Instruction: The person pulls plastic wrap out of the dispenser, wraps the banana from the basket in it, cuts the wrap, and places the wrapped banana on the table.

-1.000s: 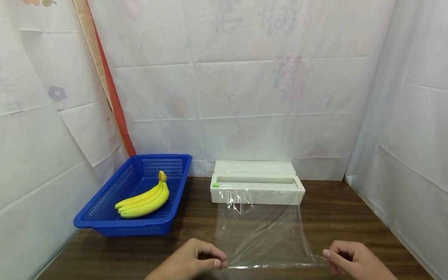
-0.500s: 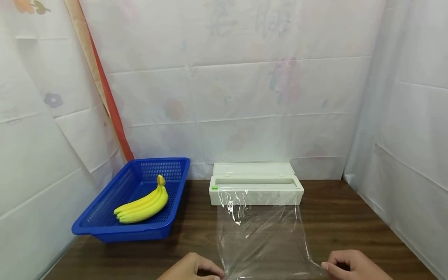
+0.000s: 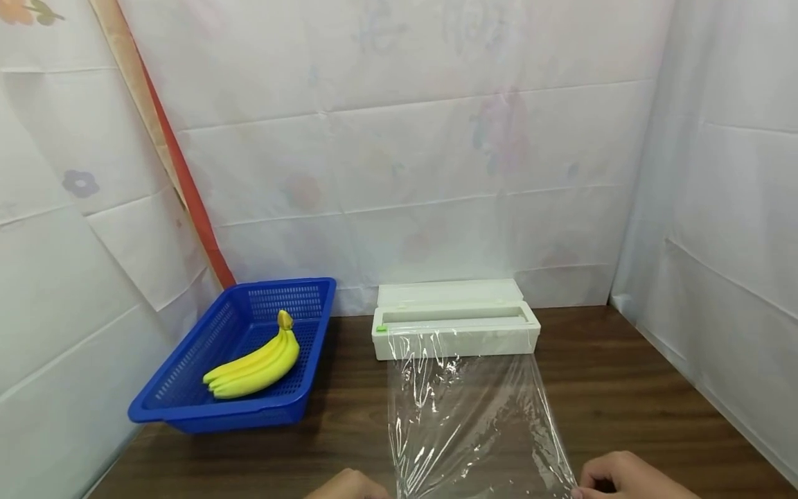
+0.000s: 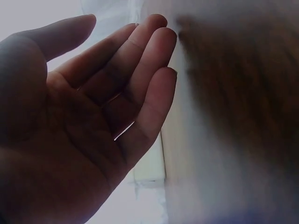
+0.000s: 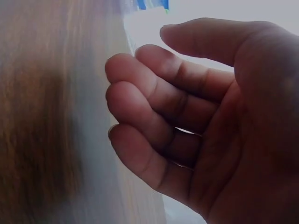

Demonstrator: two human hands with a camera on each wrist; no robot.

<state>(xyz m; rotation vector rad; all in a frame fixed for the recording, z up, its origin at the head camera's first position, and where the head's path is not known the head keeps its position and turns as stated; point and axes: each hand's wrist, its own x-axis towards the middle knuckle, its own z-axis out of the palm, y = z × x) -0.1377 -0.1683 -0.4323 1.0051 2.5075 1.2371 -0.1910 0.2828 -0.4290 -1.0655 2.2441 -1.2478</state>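
Observation:
A clear sheet of plastic wrap (image 3: 467, 423) stretches from the white wrap dispenser (image 3: 458, 341) toward the front of the table, shiny and creased. My left hand (image 3: 352, 485) pinches its near left corner, mostly cut off by the bottom of the head view. At the near right corner my right hand (image 3: 626, 477) pinches the film between thumb and fingers. The left wrist view shows the left hand (image 4: 93, 102) with its other fingers loosely bent, and the right hand (image 5: 182, 112) looks similar in its own wrist view. The dispenser's lid (image 3: 450, 292) stands raised behind it.
To the left stands a blue plastic basket (image 3: 218, 414) with a bunch of yellow bananas (image 3: 258, 367) inside. Under everything lies a dark wooden tabletop (image 3: 623, 388). White sheeting (image 3: 399, 166) walls it at the back and both sides.
Both hands have moved toward the bottom edge of the head view, drawing a longer length of plastic wrap out of the dispenser. The head view has shifted slightly.

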